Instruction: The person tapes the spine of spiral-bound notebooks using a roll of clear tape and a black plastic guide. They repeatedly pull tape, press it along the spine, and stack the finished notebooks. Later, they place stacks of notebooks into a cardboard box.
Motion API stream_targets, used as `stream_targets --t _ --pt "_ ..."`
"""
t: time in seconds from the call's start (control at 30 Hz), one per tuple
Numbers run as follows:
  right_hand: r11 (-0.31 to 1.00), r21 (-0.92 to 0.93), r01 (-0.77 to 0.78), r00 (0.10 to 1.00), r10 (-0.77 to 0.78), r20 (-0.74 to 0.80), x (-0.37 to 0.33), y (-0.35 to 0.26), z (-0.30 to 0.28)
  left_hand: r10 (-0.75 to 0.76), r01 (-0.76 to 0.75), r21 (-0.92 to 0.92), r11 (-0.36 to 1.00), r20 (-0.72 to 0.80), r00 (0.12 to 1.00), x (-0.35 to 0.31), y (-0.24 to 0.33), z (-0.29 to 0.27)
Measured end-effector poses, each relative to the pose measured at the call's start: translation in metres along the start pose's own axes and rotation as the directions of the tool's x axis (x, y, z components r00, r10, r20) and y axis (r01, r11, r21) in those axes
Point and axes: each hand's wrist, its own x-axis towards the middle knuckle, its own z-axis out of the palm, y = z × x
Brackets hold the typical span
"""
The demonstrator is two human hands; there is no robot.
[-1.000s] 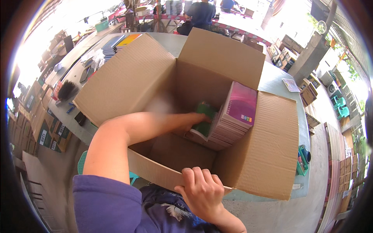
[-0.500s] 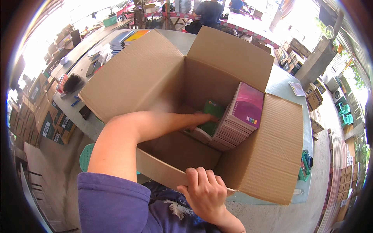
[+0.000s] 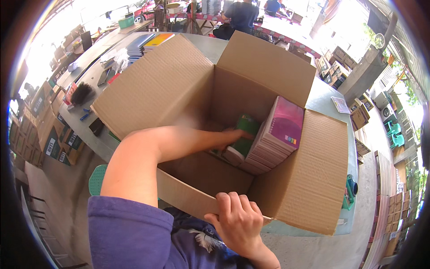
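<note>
In my head view, my left hand (image 3: 228, 138) reaches into the large brown corrugated-cardboard box (image 3: 313, 170) and lies on the green-covered paper notebooks (image 3: 245, 144); I cannot tell whether its fingers grip them. Those sit inside, just beside a tall stack of purple-covered, white-paged notebooks (image 3: 285, 121). My right hand (image 3: 239, 219) clasps the box's near edge.

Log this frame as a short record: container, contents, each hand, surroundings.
container: open cardboard box, far and side flaps spread outward
contents: stack of purple-topped notebooks toward the right side; green-covered notebook just left of it
left hand: inside the box, at the green cover; grip unclear
right hand: closed over the box's near edge
table: blue and yellow books, black-bristled brush
background: seated person, dark top
</note>
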Motion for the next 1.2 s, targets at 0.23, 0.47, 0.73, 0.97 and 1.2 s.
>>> stream_targets --t 0.23,0.47,0.73,0.97,1.2 --pt "1.000 0.020 -0.005 1.000 0.004 0.013 0.000 0.000 0.000 -0.082 0.092 -0.048 0.995 0.173 0.982 0.018 -0.012 -0.019" --pt "1.000 0.029 -0.007 1.000 0.007 -0.001 -0.001 0.000 0.000 -0.161 0.154 0.086 0.984 0.091 0.983 0.012 -0.006 -0.021" --pt "1.000 -0.014 -0.014 1.000 0.013 -0.028 -0.004 0.001 0.007 -0.163 0.193 -0.102 0.976 0.249 0.955 0.033 -0.023 -0.038" --pt "0.997 -0.075 -0.016 0.993 0.007 -0.118 -0.004 0.001 0.012 -0.167 0.200 -0.146 0.969 0.209 0.964 0.028 -0.028 -0.035" --pt "0.996 -0.076 -0.036 0.990 0.025 -0.140 -0.007 -0.001 0.013 -0.003 -0.023 0.158 0.987 0.161 0.987 0.013 -0.018 -0.030"
